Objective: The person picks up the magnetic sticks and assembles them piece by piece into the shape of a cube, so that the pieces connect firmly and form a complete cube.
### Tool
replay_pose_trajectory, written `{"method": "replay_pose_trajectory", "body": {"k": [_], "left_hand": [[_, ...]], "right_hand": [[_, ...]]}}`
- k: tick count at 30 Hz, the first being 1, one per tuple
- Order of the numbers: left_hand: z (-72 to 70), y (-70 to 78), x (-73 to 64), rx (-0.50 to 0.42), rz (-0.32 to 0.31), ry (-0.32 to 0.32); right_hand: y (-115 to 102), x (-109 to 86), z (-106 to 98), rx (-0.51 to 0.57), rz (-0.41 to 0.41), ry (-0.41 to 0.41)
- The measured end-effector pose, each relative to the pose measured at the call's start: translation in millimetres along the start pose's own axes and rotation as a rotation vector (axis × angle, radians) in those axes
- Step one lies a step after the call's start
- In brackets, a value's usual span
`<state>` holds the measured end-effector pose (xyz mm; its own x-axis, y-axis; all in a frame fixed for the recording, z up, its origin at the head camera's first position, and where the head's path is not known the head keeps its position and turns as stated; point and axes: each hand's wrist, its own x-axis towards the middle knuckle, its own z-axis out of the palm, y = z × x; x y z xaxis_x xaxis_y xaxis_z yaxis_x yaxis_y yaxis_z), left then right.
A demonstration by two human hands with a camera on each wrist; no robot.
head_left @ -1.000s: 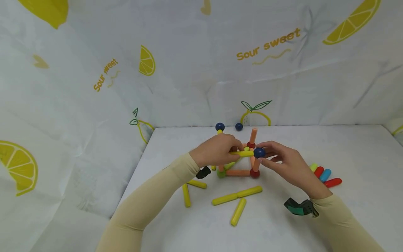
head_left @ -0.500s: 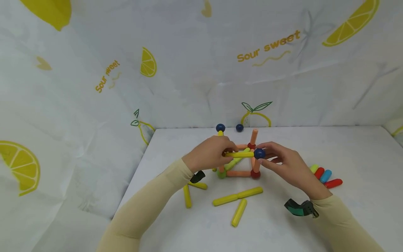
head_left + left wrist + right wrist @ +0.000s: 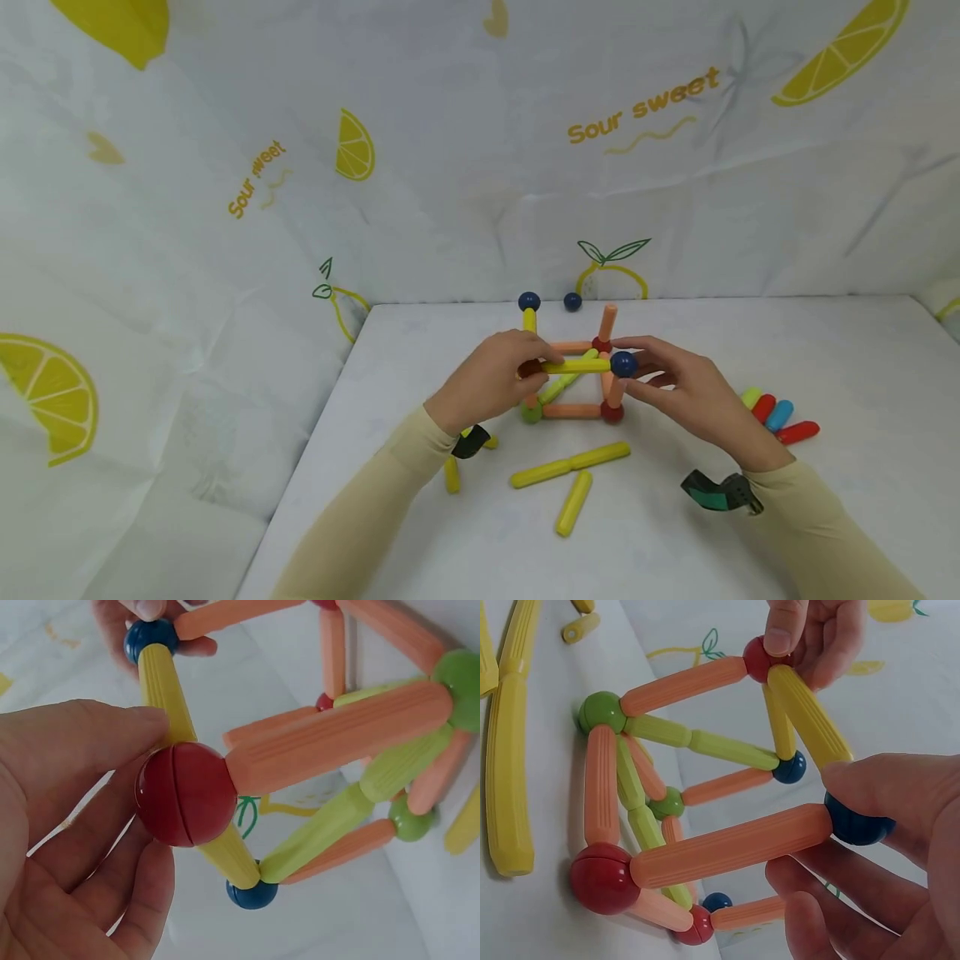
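A frame of magnetic sticks and balls stands on the table, with orange sticks [image 3: 572, 411] along its base and sides. At its upper front left corner my left hand [image 3: 487, 375] grips a red ball [image 3: 187, 793], thumb near the yellow stick [image 3: 577, 366]. That stick runs across to a dark blue ball [image 3: 624, 364], which my right hand [image 3: 686, 387] pinches on top of an upright orange stick [image 3: 735, 844]. Another yellow stick [image 3: 780, 724] leads back from the red ball to a second blue ball [image 3: 253, 894]. Lime diagonal sticks [image 3: 731, 750] brace the sides.
Loose yellow sticks [image 3: 573, 504] lie in front of the frame, others partly under the left wrist. Red, blue and lime pieces [image 3: 780, 415] lie right of the right hand. A spare blue ball [image 3: 572, 302] sits by the back edge, before a printed cloth [image 3: 450, 208].
My left hand has shifted left and slightly down toward the left end of the yellow stick, uncovering more of the stick and frame. My right hand stays at the blue ball.
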<state>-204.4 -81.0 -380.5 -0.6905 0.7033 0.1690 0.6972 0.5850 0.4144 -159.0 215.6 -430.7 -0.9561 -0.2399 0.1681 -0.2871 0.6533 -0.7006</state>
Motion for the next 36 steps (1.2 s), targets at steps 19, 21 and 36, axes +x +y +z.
{"method": "replay_pose_trajectory", "body": {"k": [19, 21, 36], "left_hand": [[13.2, -29.3, -61.1, 0.029, -0.005, 0.162], [19.1, -37.0, -71.9, 0.037, -0.089, 0.072], [73.0, -16.0, -58.2, -0.019, -0.107, -0.265]], "right_hand": [[-2.0, -4.8, -5.1, -0.015, 0.022, 0.016], [-2.5, -2.1, -2.9, 0.002, 0.025, -0.004], [73.0, -61.7, -51.0, -0.255, 0.149, 0.021]]}}
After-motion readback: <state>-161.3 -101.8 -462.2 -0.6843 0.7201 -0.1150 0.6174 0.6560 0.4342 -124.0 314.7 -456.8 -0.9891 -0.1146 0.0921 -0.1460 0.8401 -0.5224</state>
